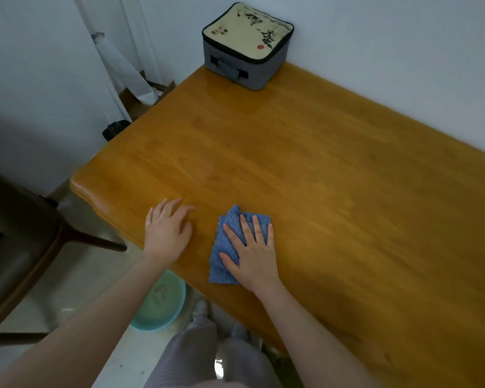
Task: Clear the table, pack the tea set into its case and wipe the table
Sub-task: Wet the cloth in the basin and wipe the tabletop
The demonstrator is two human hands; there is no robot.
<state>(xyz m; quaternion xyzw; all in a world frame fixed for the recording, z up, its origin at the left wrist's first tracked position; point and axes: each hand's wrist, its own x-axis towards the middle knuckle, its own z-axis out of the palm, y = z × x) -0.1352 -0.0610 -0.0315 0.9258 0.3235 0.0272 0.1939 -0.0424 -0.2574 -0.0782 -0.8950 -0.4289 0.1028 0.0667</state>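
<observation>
The blue cloth (231, 219) lies folded and a little bunched on the tabletop (319, 177), close to the near edge and not far from the near left corner. The right hand (254, 256) presses flat on it, fingers straight and spread. It hides the cloth's right half, and nothing is curled round the fabric. The left hand (165, 233) rests palm down on the wood just beside the cloth without touching it. Its fingers are loosely spread and hold nothing, and it sits near the rounded left edge. Both forearms reach in over the near edge.

The tea set case (245, 46) sits with its lid down at the far left corner, against the wall and well apart from both hands. A broad stretch of wood runs between them and on to the right, where the frame cuts the tabletop off.

Below the near edge a pale green basin (160, 301) stands on the floor, partly hidden by the left forearm. A dark chair (25, 247) stands off the left edge, cut off by the frame.
</observation>
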